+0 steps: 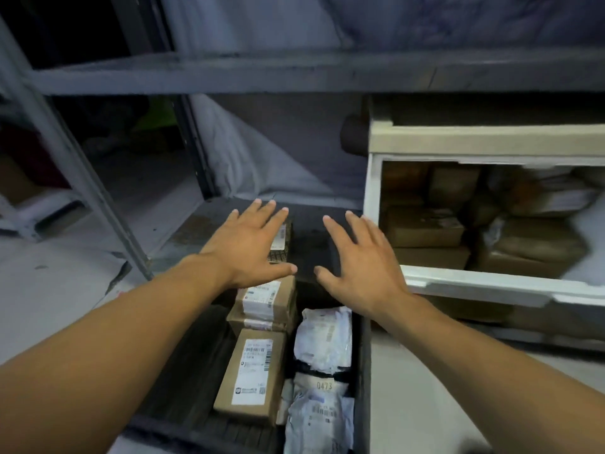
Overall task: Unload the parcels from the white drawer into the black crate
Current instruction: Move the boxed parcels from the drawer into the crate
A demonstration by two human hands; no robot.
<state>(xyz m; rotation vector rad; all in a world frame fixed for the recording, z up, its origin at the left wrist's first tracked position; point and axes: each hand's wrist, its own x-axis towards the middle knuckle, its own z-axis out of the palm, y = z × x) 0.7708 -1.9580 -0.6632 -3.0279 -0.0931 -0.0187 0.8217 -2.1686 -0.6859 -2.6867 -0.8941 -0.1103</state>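
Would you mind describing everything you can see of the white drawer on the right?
The white drawer looks like plastic and stands pulled open from a cream-white frame on the right, beside the black crate. Its front rim is thick, with a moulded recess. Inside lie several brown parcels, boxes and wrapped bundles packed closely together, blurred by motion. Neither hand touches it; the right hand hovers open just left of it.

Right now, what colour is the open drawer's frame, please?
White, seen in the head view: the drawer.
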